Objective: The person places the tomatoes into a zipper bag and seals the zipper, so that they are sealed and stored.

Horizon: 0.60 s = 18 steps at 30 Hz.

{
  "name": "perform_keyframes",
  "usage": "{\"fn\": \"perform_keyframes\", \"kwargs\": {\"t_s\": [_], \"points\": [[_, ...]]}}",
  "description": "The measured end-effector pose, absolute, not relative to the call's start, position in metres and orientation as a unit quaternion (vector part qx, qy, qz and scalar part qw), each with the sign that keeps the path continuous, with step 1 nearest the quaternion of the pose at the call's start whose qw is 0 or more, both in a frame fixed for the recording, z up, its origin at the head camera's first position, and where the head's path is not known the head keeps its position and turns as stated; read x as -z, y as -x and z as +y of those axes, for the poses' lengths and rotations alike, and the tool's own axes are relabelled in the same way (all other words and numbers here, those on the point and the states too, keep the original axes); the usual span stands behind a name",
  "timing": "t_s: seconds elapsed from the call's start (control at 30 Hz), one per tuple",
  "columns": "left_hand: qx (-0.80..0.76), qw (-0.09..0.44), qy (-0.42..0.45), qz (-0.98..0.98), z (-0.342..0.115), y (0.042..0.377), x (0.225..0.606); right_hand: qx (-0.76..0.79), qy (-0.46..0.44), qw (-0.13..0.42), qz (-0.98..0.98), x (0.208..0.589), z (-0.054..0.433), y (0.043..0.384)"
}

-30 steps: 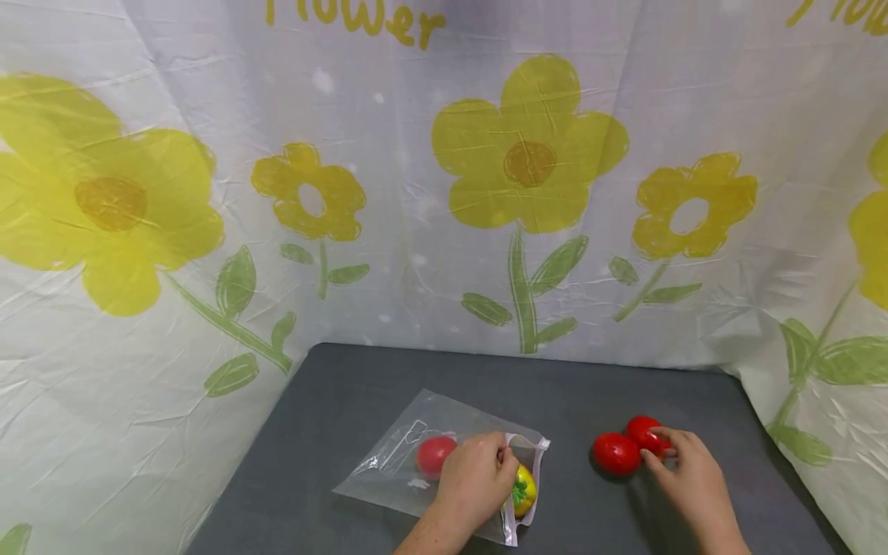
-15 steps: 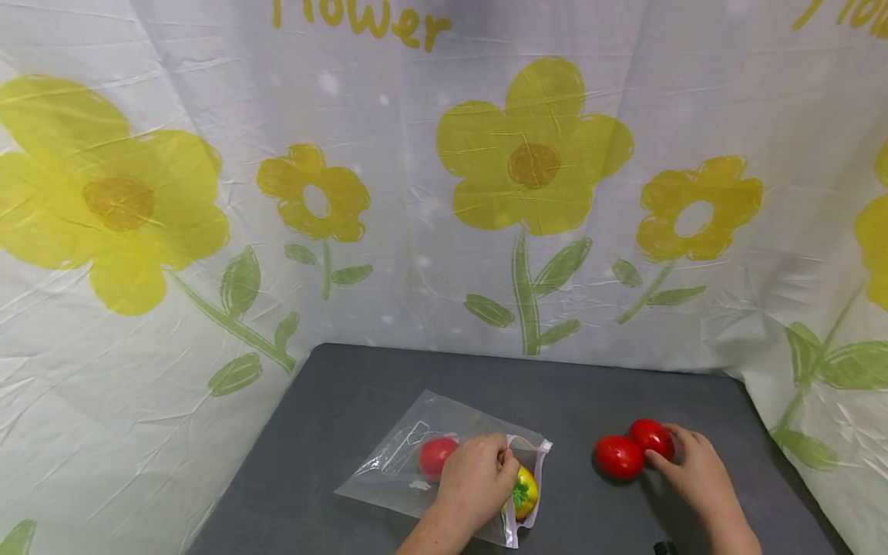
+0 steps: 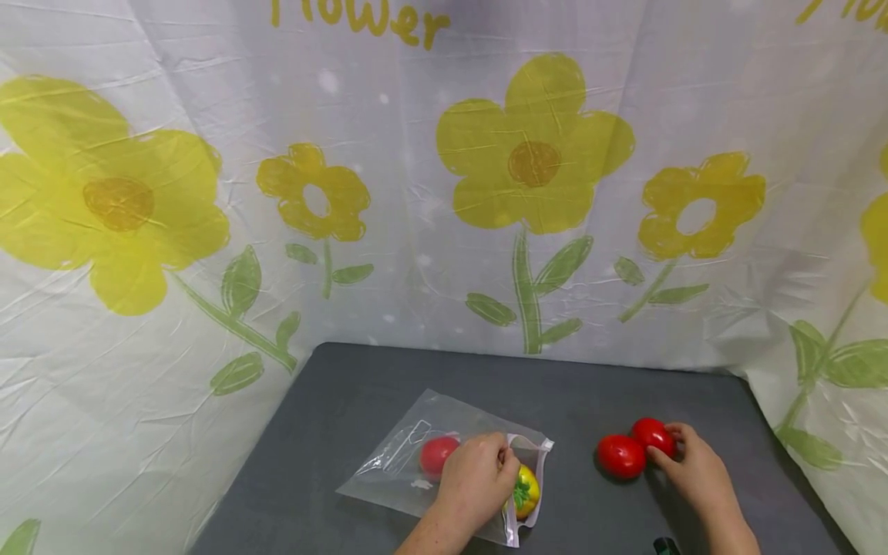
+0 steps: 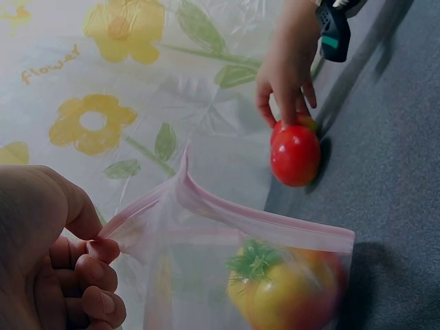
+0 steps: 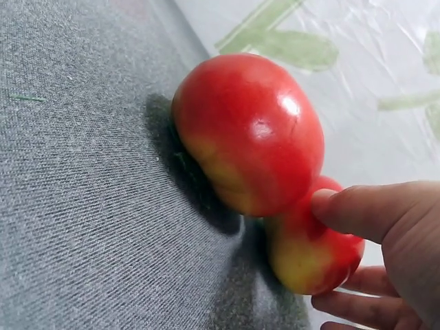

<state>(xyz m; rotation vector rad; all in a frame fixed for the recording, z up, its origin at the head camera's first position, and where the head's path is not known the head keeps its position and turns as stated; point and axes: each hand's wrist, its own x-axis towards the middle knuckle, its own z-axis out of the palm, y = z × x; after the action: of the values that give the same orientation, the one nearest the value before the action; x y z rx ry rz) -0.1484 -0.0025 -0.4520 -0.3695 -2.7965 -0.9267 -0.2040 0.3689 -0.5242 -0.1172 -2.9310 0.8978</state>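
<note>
My left hand pinches the pinkish rim of a clear zip bag between thumb and forefinger. The bag lies flat on the table with its mouth toward the right. Inside it are a red tomato, partly behind the hand, and a yellow-and-red one with a green leafy top near the mouth. Farther right, two glossy red tomatoes with yellowish patches touch each other. My right hand holds the rear tomato, thumb on one side and fingers on the other. The front tomato rests on the table beside it.
The dark grey cloth-covered table ends at a pale curtain printed with yellow flowers. A black wrist device is on the right arm. Table surface lies between the bag and the tomatoes.
The right hand's fingers have shifted from over the top of the rear tomato to its right side. The left hand and bag stay as they were.
</note>
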Motion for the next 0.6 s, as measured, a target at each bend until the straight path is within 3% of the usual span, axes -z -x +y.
{"fn": "perform_keyframes", "kwargs": {"t_s": [0.43, 0.6], "points": [[0.304, 0.091, 0.127, -0.940, -0.002, 0.147, 0.450, -0.298, 0.050, 0.062, -0.951, 0.511, 0.367, 0.194], [0.306, 0.086, 0.126, -0.940, -0.002, 0.146, 0.449, -0.334, 0.073, 0.045, -0.939, 0.502, 0.361, 0.188]]}}
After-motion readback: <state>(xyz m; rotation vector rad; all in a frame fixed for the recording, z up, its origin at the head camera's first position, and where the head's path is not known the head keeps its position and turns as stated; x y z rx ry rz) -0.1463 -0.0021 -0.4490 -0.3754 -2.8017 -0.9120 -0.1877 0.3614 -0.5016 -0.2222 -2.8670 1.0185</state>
